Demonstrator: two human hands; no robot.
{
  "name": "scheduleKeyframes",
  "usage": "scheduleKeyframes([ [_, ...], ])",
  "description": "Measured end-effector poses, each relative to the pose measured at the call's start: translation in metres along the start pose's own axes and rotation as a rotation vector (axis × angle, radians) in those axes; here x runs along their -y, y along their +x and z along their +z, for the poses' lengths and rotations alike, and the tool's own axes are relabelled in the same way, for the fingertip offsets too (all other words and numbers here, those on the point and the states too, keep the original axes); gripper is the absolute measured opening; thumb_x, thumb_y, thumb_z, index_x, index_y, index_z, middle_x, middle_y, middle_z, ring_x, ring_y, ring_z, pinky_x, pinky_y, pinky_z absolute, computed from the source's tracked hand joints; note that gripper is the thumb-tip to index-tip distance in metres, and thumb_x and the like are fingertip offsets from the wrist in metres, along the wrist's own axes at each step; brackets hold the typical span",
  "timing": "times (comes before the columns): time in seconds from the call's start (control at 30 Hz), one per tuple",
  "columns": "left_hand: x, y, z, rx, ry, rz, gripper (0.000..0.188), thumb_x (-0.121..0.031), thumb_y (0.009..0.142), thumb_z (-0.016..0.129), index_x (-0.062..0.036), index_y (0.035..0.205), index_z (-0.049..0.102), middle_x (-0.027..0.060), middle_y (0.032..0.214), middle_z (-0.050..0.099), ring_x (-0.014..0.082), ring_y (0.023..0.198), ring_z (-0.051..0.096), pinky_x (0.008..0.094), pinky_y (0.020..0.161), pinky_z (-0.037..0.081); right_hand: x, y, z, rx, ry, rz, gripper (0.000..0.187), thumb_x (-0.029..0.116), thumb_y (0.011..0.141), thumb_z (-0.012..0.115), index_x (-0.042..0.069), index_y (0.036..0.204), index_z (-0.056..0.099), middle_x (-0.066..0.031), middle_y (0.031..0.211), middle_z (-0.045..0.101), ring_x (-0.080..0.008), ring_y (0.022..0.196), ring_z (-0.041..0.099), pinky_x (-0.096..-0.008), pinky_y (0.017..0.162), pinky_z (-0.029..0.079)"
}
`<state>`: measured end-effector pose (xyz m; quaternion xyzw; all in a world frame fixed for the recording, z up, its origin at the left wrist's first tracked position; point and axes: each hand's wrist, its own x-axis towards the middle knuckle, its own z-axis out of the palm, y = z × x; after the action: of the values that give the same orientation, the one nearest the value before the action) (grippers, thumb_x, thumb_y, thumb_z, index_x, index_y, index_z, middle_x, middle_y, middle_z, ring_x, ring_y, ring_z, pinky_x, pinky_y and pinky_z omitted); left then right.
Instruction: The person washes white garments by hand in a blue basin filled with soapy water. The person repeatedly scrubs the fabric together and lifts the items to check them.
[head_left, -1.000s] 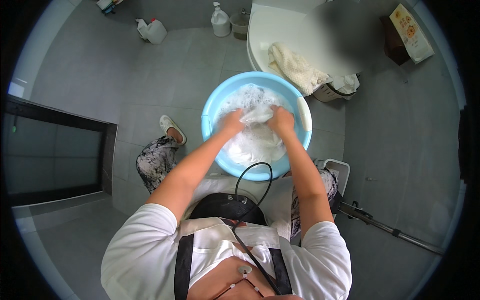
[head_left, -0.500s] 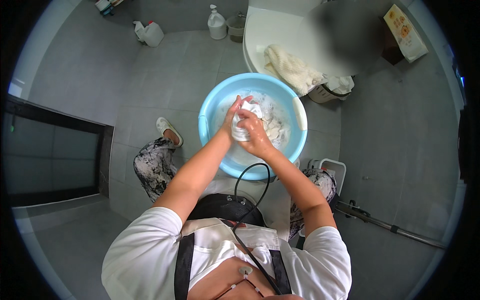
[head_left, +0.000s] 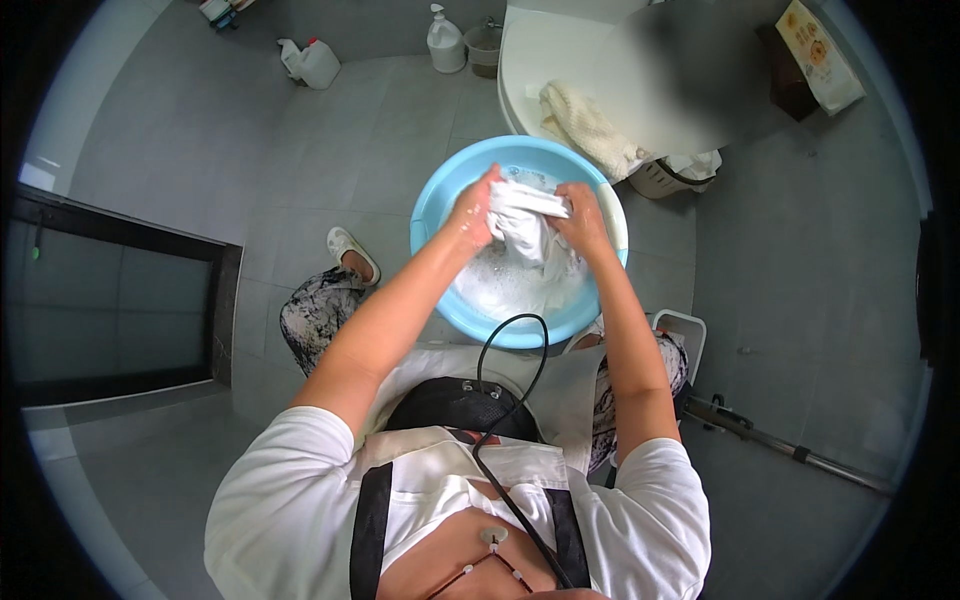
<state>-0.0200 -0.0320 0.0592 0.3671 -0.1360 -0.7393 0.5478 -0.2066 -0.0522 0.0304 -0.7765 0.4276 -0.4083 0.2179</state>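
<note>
A wet white cloth (head_left: 522,222) is stretched between my two hands above a light blue basin (head_left: 428,215) of soapy water (head_left: 500,285). My left hand (head_left: 475,210) grips its left side, the thumb pointing away from me. On the other side my right hand (head_left: 582,218) pinches the cloth's upper right edge. The lower part of the cloth hangs down toward the foam, and what lies beneath it is hidden. Suds cling to my left wrist.
Beyond the basin stands a white toilet (head_left: 515,70) with a cream towel (head_left: 585,125) draped on it. A waste bin (head_left: 660,180) is at its right. A pump bottle (head_left: 445,45) and a white jug (head_left: 315,65) stand along the back wall. A black cable (head_left: 483,400) loops before me.
My hands have moved apart, the right one shifting rightward. The cloth, bunched between them before, is now spread out and hanging.
</note>
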Motion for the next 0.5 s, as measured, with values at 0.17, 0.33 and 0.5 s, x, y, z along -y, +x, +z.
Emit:
scheduleKeyframes([
  [0.17, -0.039, -0.014, 0.023, 0.081, -0.206, -0.080, 0.046, -0.040, 0.090, 0.035, 0.0020, 0.101, 0.050, 0.0136, 0.092, 0.058, 0.0262, 0.088, 0.056, 0.0397, 0.082, 0.044, 0.020, -0.001, -0.021, 0.275, 0.065, 0.342, 0.070, 0.029, 0.064, 0.072, 0.004, 0.121, 0.041, -0.0210, 0.122, 0.042, -0.0327, 0.115, 0.039, -0.0361, 0.095, 0.033],
  [0.33, -0.056, -0.023, 0.038, 0.354, -0.325, -0.093, 0.050, -0.038, 0.090, 0.031, 0.0051, 0.113, 0.045, 0.0188, 0.113, 0.051, 0.0312, 0.105, 0.049, 0.0432, 0.092, 0.037, 0.018, -0.005, -0.015, 0.579, -0.131, 0.218, 0.091, 0.041, 0.056, 0.075, 0.002, 0.126, 0.034, -0.0225, 0.131, 0.030, -0.0348, 0.121, 0.030, -0.0349, 0.100, 0.026],
  [0.5, -0.071, -0.061, 0.092, 0.305, -0.292, -0.013, 0.050, -0.036, 0.090, 0.032, 0.0060, 0.115, 0.043, 0.0177, 0.117, 0.049, 0.0300, 0.108, 0.047, 0.0420, 0.096, 0.034, 0.041, -0.007, -0.007, 0.318, 0.376, 0.056, 0.089, 0.044, 0.056, 0.074, 0.001, 0.124, 0.036, -0.0200, 0.131, 0.029, -0.0307, 0.122, 0.029, -0.0325, 0.100, 0.025],
])
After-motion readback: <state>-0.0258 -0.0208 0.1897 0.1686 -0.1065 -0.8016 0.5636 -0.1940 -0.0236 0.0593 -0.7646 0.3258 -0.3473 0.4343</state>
